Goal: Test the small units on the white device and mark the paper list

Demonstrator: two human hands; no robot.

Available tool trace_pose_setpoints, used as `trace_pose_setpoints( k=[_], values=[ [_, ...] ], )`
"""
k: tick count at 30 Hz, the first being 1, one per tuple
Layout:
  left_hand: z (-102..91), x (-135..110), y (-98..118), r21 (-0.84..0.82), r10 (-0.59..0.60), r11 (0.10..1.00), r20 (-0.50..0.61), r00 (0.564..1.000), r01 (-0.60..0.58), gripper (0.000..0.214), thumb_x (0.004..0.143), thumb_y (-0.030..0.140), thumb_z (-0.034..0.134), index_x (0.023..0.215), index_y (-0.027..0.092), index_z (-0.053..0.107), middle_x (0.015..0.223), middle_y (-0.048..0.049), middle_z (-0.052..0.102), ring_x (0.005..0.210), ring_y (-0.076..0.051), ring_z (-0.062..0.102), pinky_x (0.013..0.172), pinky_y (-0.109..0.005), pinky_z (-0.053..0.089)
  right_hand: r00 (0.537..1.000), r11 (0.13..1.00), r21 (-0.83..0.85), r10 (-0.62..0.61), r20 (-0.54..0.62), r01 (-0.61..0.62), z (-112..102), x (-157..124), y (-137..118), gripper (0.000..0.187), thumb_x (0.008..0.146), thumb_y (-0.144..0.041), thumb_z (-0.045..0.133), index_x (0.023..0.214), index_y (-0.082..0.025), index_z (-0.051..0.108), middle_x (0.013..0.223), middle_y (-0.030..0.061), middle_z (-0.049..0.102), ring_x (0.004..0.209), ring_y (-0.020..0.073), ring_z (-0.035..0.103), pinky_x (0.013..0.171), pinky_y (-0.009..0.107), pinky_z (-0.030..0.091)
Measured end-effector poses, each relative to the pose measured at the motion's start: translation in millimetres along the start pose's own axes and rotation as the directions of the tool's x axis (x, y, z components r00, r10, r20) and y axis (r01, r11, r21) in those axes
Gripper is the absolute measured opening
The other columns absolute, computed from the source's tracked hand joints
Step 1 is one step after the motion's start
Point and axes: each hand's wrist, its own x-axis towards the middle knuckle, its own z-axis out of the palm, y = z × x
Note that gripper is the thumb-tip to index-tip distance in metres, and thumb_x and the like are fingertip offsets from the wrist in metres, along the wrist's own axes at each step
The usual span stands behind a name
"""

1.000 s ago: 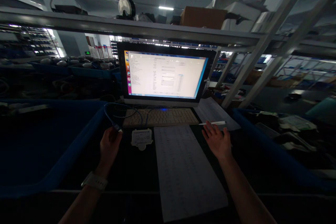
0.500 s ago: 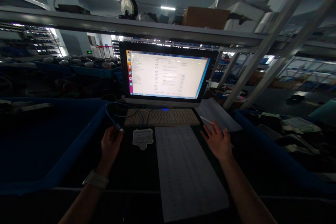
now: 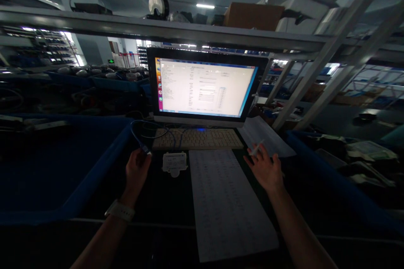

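My left hand (image 3: 137, 170) is closed on the plug end of a blue USB cable (image 3: 142, 146), just left of a small white box-like device (image 3: 174, 163) on the dark worktop. The cable loops back beside the keyboard (image 3: 198, 138). My right hand (image 3: 265, 170) is palm up with fingers spread and curved. A thin whitish pen (image 3: 256, 147) lies across those fingers and seems held between them; the exact grip is too dim to make out. Between my hands is a long printed sheet (image 3: 227, 201).
Behind the keyboard stands a lit monitor (image 3: 205, 88). Blue bins flank the worktop, left (image 3: 94, 176) and right (image 3: 318, 164), the right one with devices in it. Another paper (image 3: 268, 136) lies beyond my right hand. Overhead runs a metal shelf (image 3: 189, 31) carrying a cardboard box (image 3: 252, 16).
The pen at my right fingers has swung to a different slant and now crosses them. My left hand keeps the cable plug. The whole view has shifted slightly.
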Motion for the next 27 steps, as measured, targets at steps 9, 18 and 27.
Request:
trace_pose_setpoints(
  k=[9, 18, 27],
  values=[
    [-0.1, -1.0, 5.7, 0.017, -0.018, 1.0, -0.004, 1.0, 0.018, 0.035, 0.062, 0.033, 0.064, 0.092, 0.017, 0.056, 0.088, -0.0058, 0.066, 0.082, -0.02, 0.064, 0.075, -0.034, 0.053, 1.0, 1.0, -0.006, 0.01, 0.014, -0.01, 1.9, -0.9, -0.3, 0.052, 0.056, -0.072, 0.063, 0.096, -0.04, 0.064, 0.134, -0.0068, 0.049, 0.134, 0.0267, 0.028, 0.109, 0.054, 0.022],
    [0.3, -0.6, 5.4, 0.025, -0.017, 1.0, -0.013, 1.0, 0.018, 0.035, 0.062, 0.035, 0.064, 0.091, 0.017, 0.056, 0.087, -0.006, 0.066, 0.08, -0.02, 0.064, 0.073, -0.034, 0.054, 1.0, 1.0, 0.01, 0.012, 0.029, -0.012, 3.2, -1.6, 0.5, 0.05, 0.056, -0.072, 0.063, 0.094, -0.039, 0.065, 0.135, -0.0079, 0.047, 0.135, 0.0266, 0.026, 0.11, 0.053, 0.02],
    [0.0, 0.4, 0.2, 0.03, 0.008, 1.0, -0.011, 1.0, -0.007, 0.035, 0.062, 0.037, 0.064, 0.09, 0.017, 0.057, 0.086, -0.0052, 0.066, 0.079, -0.02, 0.064, 0.074, -0.034, 0.053, 0.997, 1.0, -0.009, 0.027, 0.067, -0.026, 1.9, -1.3, -0.2, 0.051, 0.056, -0.072, 0.063, 0.097, -0.04, 0.065, 0.134, -0.0066, 0.049, 0.134, 0.0257, 0.029, 0.109, 0.052, 0.023]
  ],
)
